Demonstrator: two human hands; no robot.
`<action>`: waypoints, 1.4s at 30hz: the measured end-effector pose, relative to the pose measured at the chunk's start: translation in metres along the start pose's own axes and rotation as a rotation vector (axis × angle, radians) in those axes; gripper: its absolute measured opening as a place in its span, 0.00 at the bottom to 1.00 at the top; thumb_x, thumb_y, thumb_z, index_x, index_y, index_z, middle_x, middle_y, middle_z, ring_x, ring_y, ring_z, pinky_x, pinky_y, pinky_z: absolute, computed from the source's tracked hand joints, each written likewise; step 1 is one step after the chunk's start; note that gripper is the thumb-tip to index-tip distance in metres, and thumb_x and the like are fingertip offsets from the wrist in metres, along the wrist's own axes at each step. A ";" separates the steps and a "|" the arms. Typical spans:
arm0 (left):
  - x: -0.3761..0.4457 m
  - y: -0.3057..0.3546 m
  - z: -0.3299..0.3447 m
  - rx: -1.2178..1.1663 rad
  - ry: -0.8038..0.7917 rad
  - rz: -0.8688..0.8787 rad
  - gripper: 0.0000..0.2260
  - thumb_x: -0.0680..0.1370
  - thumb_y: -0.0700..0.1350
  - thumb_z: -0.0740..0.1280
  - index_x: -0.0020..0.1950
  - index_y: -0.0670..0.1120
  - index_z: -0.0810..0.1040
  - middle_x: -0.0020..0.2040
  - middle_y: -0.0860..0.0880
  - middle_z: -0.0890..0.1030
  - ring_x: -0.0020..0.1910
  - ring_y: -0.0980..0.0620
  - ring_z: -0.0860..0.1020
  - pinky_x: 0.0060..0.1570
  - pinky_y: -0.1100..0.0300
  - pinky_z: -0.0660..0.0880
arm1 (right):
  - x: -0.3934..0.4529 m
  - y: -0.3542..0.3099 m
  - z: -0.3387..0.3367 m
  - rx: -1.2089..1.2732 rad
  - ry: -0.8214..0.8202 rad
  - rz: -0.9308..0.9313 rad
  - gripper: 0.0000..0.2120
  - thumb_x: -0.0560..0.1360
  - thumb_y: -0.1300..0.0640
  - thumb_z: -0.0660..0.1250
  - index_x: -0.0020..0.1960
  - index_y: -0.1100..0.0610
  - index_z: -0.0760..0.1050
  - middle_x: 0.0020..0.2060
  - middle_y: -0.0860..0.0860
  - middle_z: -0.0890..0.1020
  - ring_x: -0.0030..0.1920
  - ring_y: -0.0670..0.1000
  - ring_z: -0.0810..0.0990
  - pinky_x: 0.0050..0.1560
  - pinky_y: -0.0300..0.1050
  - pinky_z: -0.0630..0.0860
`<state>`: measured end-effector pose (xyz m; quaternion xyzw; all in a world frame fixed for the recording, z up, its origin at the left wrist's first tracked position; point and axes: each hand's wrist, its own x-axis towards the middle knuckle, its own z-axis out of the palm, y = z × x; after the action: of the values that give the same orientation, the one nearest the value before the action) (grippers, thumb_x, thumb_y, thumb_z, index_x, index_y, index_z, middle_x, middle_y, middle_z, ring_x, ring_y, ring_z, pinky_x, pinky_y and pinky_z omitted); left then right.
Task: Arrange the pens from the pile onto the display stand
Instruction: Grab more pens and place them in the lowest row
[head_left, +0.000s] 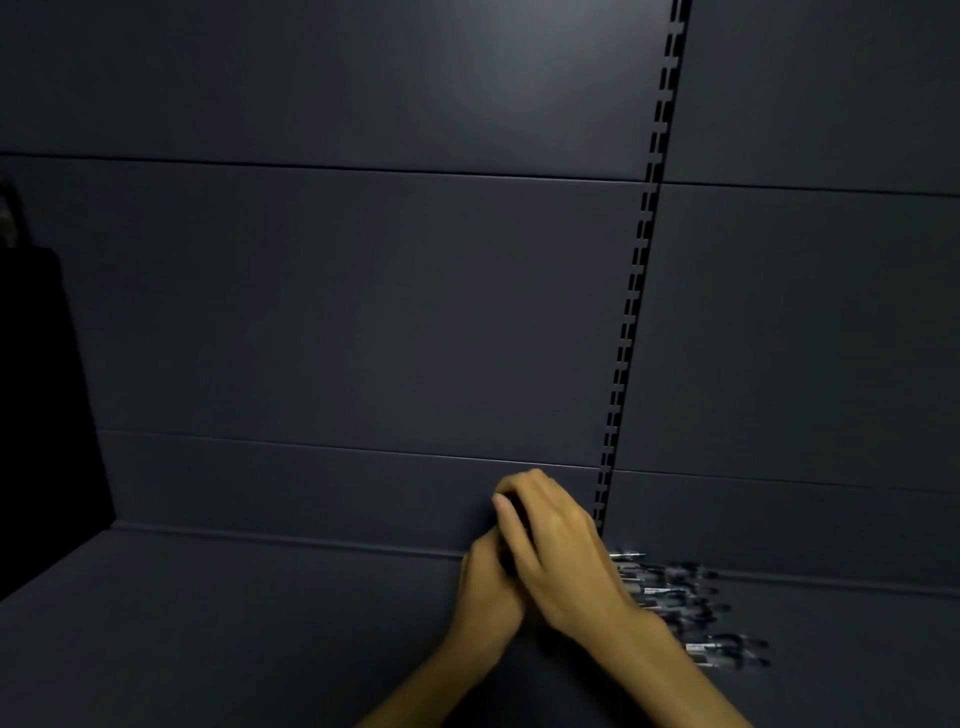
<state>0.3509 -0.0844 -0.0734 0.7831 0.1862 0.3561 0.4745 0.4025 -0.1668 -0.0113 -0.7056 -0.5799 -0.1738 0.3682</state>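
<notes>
At lower centre of the frame, the left hand (485, 592) is overlapped by the right hand (556, 551); both are curled around something dark, too blurred to be identified. The pile of pens (675, 605) is seen just right of them on the shelf (260, 623).

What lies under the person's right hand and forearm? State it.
Under the right hand, the left hand meets it around something dark, unidentifiable. Its forearm covers part of the pile of black pens on the dark grey shelf.
</notes>
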 end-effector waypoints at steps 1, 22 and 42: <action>0.003 -0.001 0.003 0.006 0.011 -0.015 0.13 0.80 0.34 0.66 0.56 0.51 0.76 0.47 0.62 0.78 0.47 0.76 0.76 0.49 0.76 0.73 | 0.000 0.001 0.000 0.012 0.008 0.005 0.08 0.85 0.51 0.56 0.53 0.51 0.73 0.48 0.43 0.75 0.48 0.42 0.74 0.51 0.38 0.73; -0.003 0.004 -0.001 -0.313 -0.048 -0.171 0.12 0.84 0.37 0.60 0.58 0.47 0.82 0.50 0.55 0.84 0.50 0.59 0.82 0.49 0.66 0.77 | -0.026 0.014 0.018 0.368 -0.106 0.289 0.37 0.80 0.43 0.63 0.80 0.41 0.44 0.72 0.40 0.70 0.67 0.33 0.69 0.63 0.23 0.65; -0.009 0.001 -0.061 0.380 -0.015 -0.351 0.17 0.74 0.59 0.65 0.44 0.47 0.84 0.41 0.49 0.85 0.43 0.47 0.83 0.43 0.52 0.81 | -0.015 0.006 0.047 0.658 0.040 0.555 0.12 0.68 0.54 0.80 0.38 0.53 0.77 0.33 0.44 0.82 0.36 0.42 0.80 0.39 0.37 0.76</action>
<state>0.2998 -0.0538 -0.0581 0.8165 0.3792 0.2215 0.3749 0.3956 -0.1436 -0.0545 -0.6761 -0.3855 0.1123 0.6178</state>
